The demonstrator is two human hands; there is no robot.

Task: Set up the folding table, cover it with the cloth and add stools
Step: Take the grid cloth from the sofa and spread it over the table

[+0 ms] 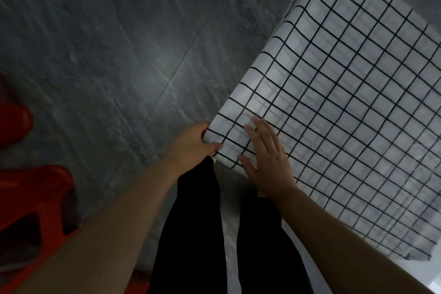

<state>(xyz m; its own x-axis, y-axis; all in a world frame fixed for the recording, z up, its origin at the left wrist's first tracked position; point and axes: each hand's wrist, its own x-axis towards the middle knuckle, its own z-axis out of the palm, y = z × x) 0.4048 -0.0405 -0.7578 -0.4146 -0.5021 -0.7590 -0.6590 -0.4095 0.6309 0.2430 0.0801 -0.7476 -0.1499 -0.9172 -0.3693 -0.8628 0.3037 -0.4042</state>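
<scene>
The left hand pinches the near corner of the checked cloth, which is spread over the table. The right hand presses flat, fingers straight. A hard tug risks skewing the cloth; the red stools wait at left.

Matt cloth, glossy plastic stools, stone-look floor

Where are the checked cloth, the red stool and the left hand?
checked cloth (346,102): head view, its flat middle.
red stool (39,190): head view, its upper surface.
left hand (191,144): head view, back of hand.
</scene>
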